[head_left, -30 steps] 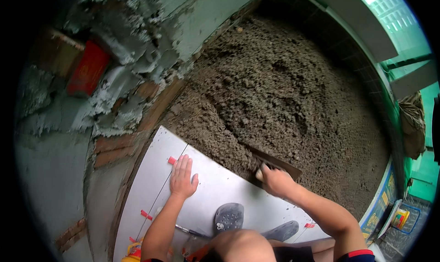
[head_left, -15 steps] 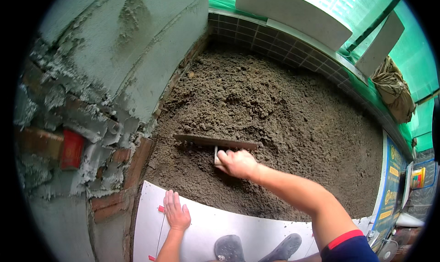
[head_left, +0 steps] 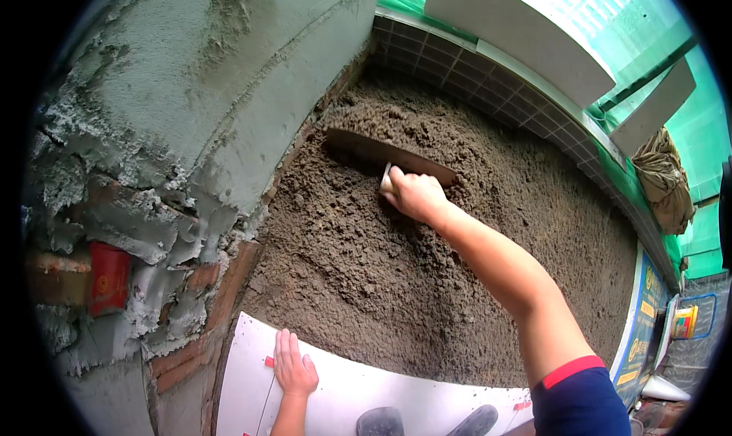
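My right hand (head_left: 418, 196) is closed round the pale handle of a long flat plastering trowel (head_left: 381, 153). The trowel's blade is tilted on edge against a bed of crumbly grey-brown mortar (head_left: 358, 260), with loose clumps heaped along its far side. Nearer to me, my left hand (head_left: 295, 363) lies flat on a white board (head_left: 412, 396), fingers stretched out and together, close to the mortar's edge. A small red tab (head_left: 269, 362) shows beside that hand. My dark shoes (head_left: 380, 422) rest on the same board.
To the left stands a rough plastered wall (head_left: 252, 108) with exposed bricks and a red cup (head_left: 109, 279) in a gap. Dark tiles (head_left: 473, 74) line the far edge, below leaning boards (head_left: 526, 32) and green netting. A bundled sack (head_left: 662, 178) and a bucket (head_left: 684, 323) are at right.
My right hand has pushed the trowel away from me, toward the far tiled edge, and the blade has turned slightly. My left hand stays flat on the board. The view has shifted a little.
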Demonstrator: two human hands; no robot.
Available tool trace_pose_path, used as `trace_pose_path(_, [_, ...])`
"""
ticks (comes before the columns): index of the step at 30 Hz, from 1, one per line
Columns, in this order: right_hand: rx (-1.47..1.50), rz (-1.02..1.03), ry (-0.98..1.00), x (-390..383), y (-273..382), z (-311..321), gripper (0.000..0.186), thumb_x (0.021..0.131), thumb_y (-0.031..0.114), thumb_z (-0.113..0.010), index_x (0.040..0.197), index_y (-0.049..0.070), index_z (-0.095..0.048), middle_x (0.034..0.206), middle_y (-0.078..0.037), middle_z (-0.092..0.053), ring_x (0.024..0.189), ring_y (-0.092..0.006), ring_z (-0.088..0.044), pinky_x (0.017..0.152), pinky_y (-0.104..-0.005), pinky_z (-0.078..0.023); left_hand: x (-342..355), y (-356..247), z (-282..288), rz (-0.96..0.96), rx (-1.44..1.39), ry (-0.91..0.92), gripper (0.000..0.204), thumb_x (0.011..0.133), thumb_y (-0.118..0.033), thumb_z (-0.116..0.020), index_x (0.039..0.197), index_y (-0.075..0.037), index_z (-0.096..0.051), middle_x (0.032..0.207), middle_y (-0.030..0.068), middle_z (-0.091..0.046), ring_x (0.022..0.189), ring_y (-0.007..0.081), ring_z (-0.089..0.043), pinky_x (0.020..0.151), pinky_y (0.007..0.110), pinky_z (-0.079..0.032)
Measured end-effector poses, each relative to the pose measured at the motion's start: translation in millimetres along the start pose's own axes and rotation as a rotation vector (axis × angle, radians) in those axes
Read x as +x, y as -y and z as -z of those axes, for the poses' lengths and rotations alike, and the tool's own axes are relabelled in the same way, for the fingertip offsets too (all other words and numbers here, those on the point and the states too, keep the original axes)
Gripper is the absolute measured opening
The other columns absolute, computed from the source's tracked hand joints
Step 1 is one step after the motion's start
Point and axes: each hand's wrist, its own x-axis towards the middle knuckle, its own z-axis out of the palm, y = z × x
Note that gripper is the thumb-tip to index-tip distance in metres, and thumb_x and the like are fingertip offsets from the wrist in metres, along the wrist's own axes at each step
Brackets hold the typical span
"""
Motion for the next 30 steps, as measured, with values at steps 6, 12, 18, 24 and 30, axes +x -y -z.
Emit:
trace_pose_path(6, [0.123, -0.337, -0.002, 92.7, -28.2, 42.1, 0.042, 0.098, 0.042, -0.054, 0.108, 0.002, -0.061, 0.104, -0.027, -0.07, 0.098, -0.0424, -0.069, 0.085, -0.0505, -0.056, 10.3, -2.2, -7.0, -0.035, -0.06, -0.006, 0.061, 0.089, -0.017, -0.052, 0.144, 0.006, -0.041, 0.151, 0.027, -0.041, 0.142, 0.0453, -0.038, 0.117, 0.05, -0.03])
trace_pose_path(12, [0.319, -0.207, 0.047, 1.6, 16.8, 60.0, 0.054, 0.101, 0.047, -0.053, 0.12, -0.003, -0.05, 0.095, -0.028, -0.07, 0.087, -0.043, -0.071, 0.077, -0.0522, -0.058, -0.4, 4.2, 1.3, 0.012, 0.004, 0.003, 0.06, 0.088, -0.017, -0.053, 0.143, 0.006, -0.042, 0.151, 0.0272, -0.041, 0.141, 0.0461, -0.038, 0.116, 0.052, -0.031])
trace_pose_path(18, [0.034, -0.25, 0.097, -100.1, -91.9, 37.1, 0.041, 0.096, 0.046, -0.06, 0.105, 0.007, -0.052, 0.086, -0.02, -0.072, 0.082, -0.0413, -0.07, 0.075, -0.0529, -0.056, 0.7, -9.7, -1.2, 0.005, 0.008, 0.039, 0.061, 0.089, -0.014, -0.049, 0.145, 0.009, -0.037, 0.152, 0.0294, -0.037, 0.143, 0.0486, -0.033, 0.119, 0.054, -0.025])
trace_pose_path(24, [0.078, -0.348, -0.003, -70.9, -129.5, 31.3, 0.043, 0.094, 0.046, -0.062, 0.11, 0.007, -0.055, 0.093, -0.022, -0.071, 0.09, -0.043, -0.069, 0.08, -0.053, -0.055, -0.9, -11.8, -6.2, 0.065, 0.122, 0.106, 0.065, 0.094, -0.024, -0.049, 0.153, -0.002, -0.033, 0.161, 0.0178, -0.03, 0.149, 0.0373, -0.028, 0.111, 0.06, -0.03])
trace_pose_path(30, [0.24, -0.548, 0.031, -57.8, -139.3, 55.8, 0.05, 0.097, 0.052, -0.057, 0.122, 0.009, -0.059, 0.11, -0.023, -0.07, 0.106, -0.042, -0.067, 0.093, -0.0508, -0.053, 1.7, -10.2, 6.8, 0.012, 0.072, 0.043, 0.061, 0.09, -0.012, -0.046, 0.146, 0.009, -0.036, 0.154, 0.0293, -0.034, 0.145, 0.0468, -0.031, 0.12, 0.053, -0.023])
